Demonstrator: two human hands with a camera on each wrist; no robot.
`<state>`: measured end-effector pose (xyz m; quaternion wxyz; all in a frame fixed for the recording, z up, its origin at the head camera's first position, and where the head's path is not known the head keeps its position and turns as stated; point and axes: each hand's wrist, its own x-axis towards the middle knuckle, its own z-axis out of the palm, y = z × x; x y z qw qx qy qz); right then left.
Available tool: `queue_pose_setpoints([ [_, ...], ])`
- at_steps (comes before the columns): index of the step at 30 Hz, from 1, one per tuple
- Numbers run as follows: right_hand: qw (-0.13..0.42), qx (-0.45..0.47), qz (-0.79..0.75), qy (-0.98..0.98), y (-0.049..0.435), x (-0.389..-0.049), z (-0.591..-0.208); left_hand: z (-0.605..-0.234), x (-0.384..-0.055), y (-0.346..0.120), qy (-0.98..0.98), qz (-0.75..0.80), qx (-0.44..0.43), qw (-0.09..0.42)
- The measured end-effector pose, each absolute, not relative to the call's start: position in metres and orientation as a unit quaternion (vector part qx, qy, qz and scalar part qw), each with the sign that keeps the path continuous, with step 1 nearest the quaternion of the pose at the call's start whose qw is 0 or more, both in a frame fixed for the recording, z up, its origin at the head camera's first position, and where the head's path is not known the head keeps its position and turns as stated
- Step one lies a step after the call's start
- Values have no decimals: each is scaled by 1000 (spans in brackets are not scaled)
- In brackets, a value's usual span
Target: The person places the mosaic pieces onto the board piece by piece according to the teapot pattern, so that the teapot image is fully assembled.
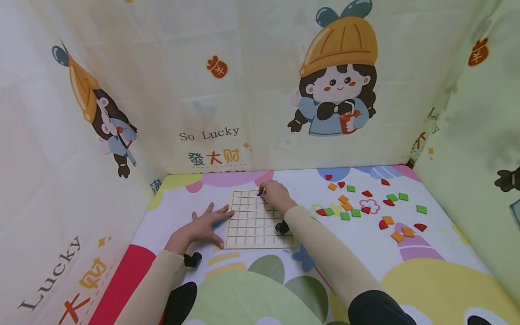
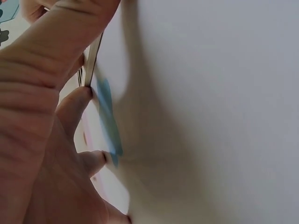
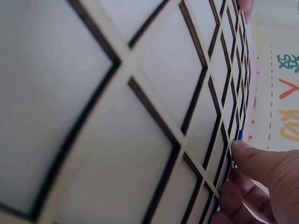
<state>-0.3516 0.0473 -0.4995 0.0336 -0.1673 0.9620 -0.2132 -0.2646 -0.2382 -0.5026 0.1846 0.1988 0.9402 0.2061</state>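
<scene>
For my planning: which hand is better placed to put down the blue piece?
Probably the right hand: it pinches the blue piece at the grid; the left hand touches the grid's edge.

Beige gridded board [image 1: 252, 219], blue piece [image 1: 258, 194], red, orange, green tiles [image 1: 421, 209]

Place: a cloth-walled booth — home or studio, I can't tell from here.
Walls [image 1: 264, 90]: pale fabric on three sides, cartoon figures [image 1: 337, 81], "So Lucky" lettering [image 1: 209, 134].
Work surface [image 1: 373, 243]: bright cartoon-print cover.
</scene>
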Motion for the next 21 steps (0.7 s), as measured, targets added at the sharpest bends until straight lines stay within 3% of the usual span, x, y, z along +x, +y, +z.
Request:
queue_pose_setpoints([
  [21,23,-188,-174,966,82,-345,-493,-505,-266,-222,946,188,199,173],
])
